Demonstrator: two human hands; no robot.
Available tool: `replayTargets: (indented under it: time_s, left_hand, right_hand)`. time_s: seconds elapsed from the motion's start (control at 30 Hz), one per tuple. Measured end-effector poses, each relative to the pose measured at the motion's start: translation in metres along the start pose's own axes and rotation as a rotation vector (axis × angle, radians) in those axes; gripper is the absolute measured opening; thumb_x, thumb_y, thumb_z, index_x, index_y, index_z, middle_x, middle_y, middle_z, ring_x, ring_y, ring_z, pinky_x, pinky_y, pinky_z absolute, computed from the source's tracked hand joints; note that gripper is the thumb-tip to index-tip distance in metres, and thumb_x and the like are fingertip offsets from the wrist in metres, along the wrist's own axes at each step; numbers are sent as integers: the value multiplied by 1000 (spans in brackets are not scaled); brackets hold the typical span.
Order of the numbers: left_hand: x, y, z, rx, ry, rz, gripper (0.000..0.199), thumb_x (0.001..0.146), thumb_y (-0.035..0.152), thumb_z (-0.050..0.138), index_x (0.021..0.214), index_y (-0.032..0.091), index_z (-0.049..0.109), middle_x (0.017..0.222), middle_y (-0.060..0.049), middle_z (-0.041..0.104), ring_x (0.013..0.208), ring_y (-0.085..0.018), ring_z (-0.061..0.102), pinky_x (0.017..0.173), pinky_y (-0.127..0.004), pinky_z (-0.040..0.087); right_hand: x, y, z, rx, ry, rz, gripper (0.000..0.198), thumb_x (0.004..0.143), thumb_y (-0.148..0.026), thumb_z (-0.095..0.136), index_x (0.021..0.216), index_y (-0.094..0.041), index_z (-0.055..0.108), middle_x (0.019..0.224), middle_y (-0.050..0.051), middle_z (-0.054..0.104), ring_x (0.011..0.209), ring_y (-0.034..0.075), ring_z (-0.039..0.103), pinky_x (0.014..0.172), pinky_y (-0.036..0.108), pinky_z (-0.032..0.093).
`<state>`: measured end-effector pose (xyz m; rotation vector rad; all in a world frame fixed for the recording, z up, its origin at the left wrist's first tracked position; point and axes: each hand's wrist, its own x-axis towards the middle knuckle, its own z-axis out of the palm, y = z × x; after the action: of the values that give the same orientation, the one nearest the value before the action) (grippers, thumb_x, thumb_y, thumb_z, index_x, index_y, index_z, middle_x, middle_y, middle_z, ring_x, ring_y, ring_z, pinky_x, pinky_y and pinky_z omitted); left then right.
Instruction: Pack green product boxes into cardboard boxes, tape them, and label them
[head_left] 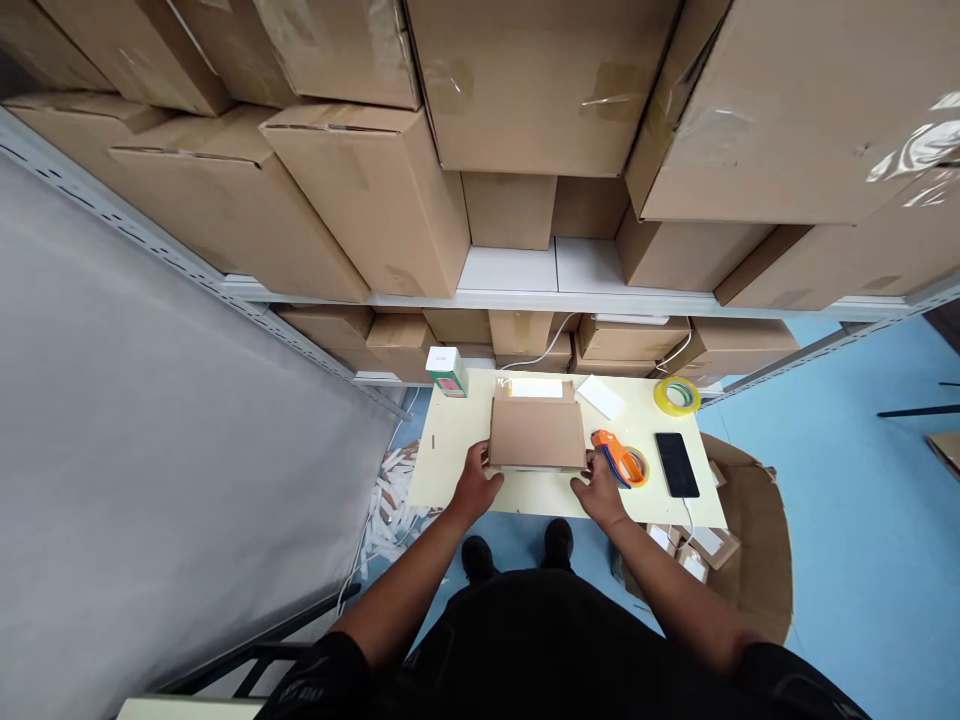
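A flat brown cardboard box lies on the cream table in front of me. My left hand grips its near left corner, fingers at the side and thumb toward me. At the near right corner my right hand holds the box in the same way. Beyond the box's far edge shows a strip of cardboard with a white label; whether it belongs to the same box I cannot tell. Just right of my right hand is an orange tape dispenser with a roll of tape in it.
On the table stand a small white-and-green box, a white card or flat box, a yellow tape roll and a cabled phone. Shelves of cartons rise behind. A big carton with small parcels sits right.
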<state>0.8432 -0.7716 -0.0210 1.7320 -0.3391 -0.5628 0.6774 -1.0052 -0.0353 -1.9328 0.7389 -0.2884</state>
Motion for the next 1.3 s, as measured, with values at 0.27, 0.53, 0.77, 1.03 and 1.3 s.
replayTargets:
  time_s: [0.27, 0.53, 0.77, 1.03, 1.3]
  left_hand:
    - [-8, -38, 1, 43, 6, -93, 45, 78, 26, 65, 121, 18, 55, 125, -12, 63, 123, -26, 60, 110, -46, 46]
    - [49, 18, -15, 221, 23, -214, 46, 100, 56, 41, 113, 22, 68, 117, -10, 71, 115, -27, 64, 96, -40, 50]
    - [45, 42, 3, 233, -56, -153, 46, 90, 43, 57, 129, 19, 62, 129, -13, 67, 105, -26, 66, 93, -39, 51]
    - [-8, 18, -3, -127, -19, -173, 35, 90, 39, 48, 117, 20, 57, 120, -9, 69, 113, -23, 66, 97, -38, 53]
    - [-6, 29, 0, 216, -62, -329, 58, 74, 58, 78, 112, 21, 53, 118, -11, 66, 98, -25, 68, 81, -35, 53]
  right_hand:
    - [-13, 35, 2, 14, -91, 134, 29, 73, -33, 59, 101, -26, 58, 103, 4, 71, 99, 26, 68, 95, 44, 55]
    - [43, -3, -23, -21, 17, 257, 51, 88, -55, 57, 124, -21, 68, 132, 13, 70, 120, 29, 65, 106, 44, 48]
    - [53, -34, -17, -119, -85, 201, 46, 79, -43, 66, 120, -23, 64, 100, 6, 73, 84, 24, 69, 80, 37, 55]
    - [-1, 0, -16, 102, -12, 15, 55, 74, -32, 56, 128, -21, 52, 129, 11, 64, 117, 25, 63, 103, 42, 53]
    - [1, 2, -35, 204, -41, 273, 39, 87, -53, 43, 90, -21, 65, 94, 8, 72, 95, 26, 68, 78, 38, 58]
